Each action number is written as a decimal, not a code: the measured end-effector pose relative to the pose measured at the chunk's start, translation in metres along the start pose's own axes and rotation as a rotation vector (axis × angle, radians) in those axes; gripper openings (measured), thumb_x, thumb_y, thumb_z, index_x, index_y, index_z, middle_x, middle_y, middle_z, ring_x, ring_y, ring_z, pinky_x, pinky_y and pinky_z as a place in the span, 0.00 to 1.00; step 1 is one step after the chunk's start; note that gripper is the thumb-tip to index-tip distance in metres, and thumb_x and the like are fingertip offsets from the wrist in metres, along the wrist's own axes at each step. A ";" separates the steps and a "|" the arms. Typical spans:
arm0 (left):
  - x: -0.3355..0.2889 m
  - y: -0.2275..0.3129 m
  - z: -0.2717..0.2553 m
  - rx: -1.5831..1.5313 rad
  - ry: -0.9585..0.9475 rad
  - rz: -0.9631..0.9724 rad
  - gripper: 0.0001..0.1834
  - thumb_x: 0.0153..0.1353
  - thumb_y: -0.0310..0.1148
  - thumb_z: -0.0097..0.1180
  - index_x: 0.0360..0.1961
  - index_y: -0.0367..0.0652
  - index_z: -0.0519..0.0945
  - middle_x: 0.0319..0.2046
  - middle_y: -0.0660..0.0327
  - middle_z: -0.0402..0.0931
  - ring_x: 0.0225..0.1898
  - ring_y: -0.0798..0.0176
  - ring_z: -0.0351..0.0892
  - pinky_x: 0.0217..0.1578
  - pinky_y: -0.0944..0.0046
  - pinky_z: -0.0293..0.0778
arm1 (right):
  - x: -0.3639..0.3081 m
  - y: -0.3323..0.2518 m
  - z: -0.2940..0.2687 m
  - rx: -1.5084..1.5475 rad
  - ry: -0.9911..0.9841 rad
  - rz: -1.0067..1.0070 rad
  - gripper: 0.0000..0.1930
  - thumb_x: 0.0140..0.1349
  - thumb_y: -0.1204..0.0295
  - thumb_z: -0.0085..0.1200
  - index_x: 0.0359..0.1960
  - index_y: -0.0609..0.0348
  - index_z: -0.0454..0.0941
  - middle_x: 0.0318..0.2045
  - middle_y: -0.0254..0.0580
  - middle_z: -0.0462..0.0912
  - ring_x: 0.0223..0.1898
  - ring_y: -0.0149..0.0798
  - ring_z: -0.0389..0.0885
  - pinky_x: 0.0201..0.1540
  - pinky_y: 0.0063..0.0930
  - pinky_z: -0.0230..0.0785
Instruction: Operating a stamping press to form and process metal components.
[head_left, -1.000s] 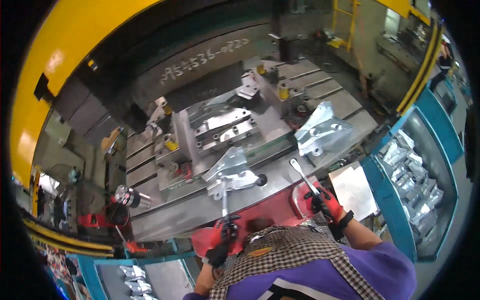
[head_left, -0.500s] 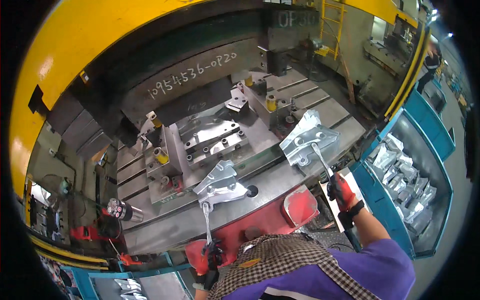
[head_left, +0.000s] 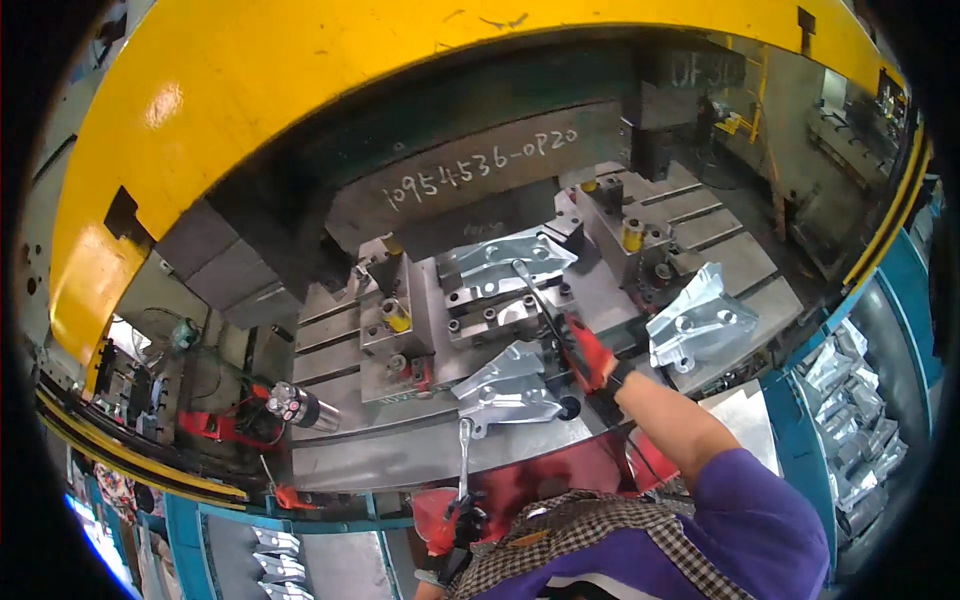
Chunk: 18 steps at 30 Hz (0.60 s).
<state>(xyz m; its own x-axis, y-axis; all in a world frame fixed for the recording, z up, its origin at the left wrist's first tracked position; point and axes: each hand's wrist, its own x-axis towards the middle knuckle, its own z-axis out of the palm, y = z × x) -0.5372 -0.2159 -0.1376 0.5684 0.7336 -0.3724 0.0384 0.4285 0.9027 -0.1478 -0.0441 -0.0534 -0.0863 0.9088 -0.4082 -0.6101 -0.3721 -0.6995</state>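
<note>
My right hand (head_left: 590,355), in a red and black glove, is closed around a slim metal tool (head_left: 537,292) with a rounded head. The tool's head touches a shiny formed metal part (head_left: 490,262) on the die in the press. My left hand (head_left: 458,524), gloved alike, grips a similar metal tool (head_left: 464,462) near the front edge. Its head meets the lower left corner of another formed part (head_left: 508,388) lying on the front of the press bed. A further part (head_left: 700,322) rests on the bed at the right, apart from both hands.
Yellow guide posts (head_left: 397,316) flank the die. The yellow press frame (head_left: 300,70) arches overhead. A silver cylinder with buttons (head_left: 310,408) stands at the bed's left. Blue bins hold metal parts at right (head_left: 850,430) and lower left (head_left: 278,560). A red surface (head_left: 580,468) lies before me.
My right hand and its tool have moved left and inward, from the part at the right to the die, where a part now lies. My left tool remains at the front part.
</note>
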 end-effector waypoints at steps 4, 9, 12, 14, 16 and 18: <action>0.007 0.011 0.002 0.156 0.124 -0.101 0.22 0.65 0.49 0.41 0.48 0.42 0.74 0.29 0.64 0.76 0.24 0.71 0.73 0.23 0.72 0.69 | 0.107 0.014 -0.020 -0.264 0.035 -0.113 0.35 0.56 0.34 0.39 0.53 0.49 0.69 0.37 0.35 0.77 0.35 0.35 0.73 0.39 0.37 0.64; 0.002 0.019 0.022 -0.133 0.110 -0.043 0.22 0.65 0.45 0.45 0.52 0.40 0.72 0.30 0.64 0.75 0.26 0.72 0.73 0.25 0.71 0.70 | 0.101 -0.009 0.008 -1.261 0.264 -0.272 0.38 0.56 0.36 0.38 0.51 0.59 0.68 0.47 0.53 0.76 0.48 0.51 0.75 0.46 0.40 0.66; 0.000 0.026 0.027 -0.095 0.172 -0.065 0.20 0.67 0.45 0.41 0.48 0.42 0.75 0.27 0.66 0.75 0.24 0.73 0.71 0.25 0.72 0.69 | 0.057 -0.017 0.023 -1.171 0.332 -0.284 0.35 0.55 0.40 0.44 0.51 0.60 0.68 0.46 0.55 0.76 0.46 0.53 0.75 0.47 0.39 0.66; -0.010 0.039 0.027 -0.034 0.102 -0.108 0.20 0.67 0.44 0.42 0.50 0.42 0.74 0.32 0.63 0.76 0.31 0.70 0.74 0.32 0.71 0.72 | 0.010 -0.019 0.019 -0.953 0.247 -0.396 0.33 0.57 0.46 0.49 0.54 0.62 0.66 0.47 0.53 0.75 0.47 0.49 0.74 0.51 0.35 0.64; -0.021 0.050 0.030 0.197 0.054 0.002 0.20 0.65 0.42 0.45 0.51 0.41 0.72 0.38 0.59 0.76 0.40 0.66 0.75 0.41 0.68 0.72 | -0.013 0.003 -0.036 -0.808 0.036 -0.453 0.32 0.58 0.52 0.53 0.56 0.66 0.64 0.46 0.50 0.76 0.47 0.41 0.74 0.52 0.31 0.63; -0.046 0.048 0.031 0.361 0.040 0.088 0.20 0.63 0.39 0.49 0.53 0.40 0.71 0.44 0.58 0.75 0.45 0.65 0.75 0.47 0.65 0.71 | -0.072 0.018 -0.060 -0.840 -0.035 -0.188 0.29 0.58 0.55 0.53 0.54 0.64 0.67 0.45 0.47 0.77 0.45 0.37 0.74 0.49 0.29 0.65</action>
<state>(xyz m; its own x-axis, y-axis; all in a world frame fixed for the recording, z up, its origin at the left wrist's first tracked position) -0.5362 -0.2451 -0.0702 0.5501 0.7824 -0.2919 0.2822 0.1548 0.9468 -0.1049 -0.1274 -0.0719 -0.0751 0.9696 -0.2330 0.1674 -0.2181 -0.9615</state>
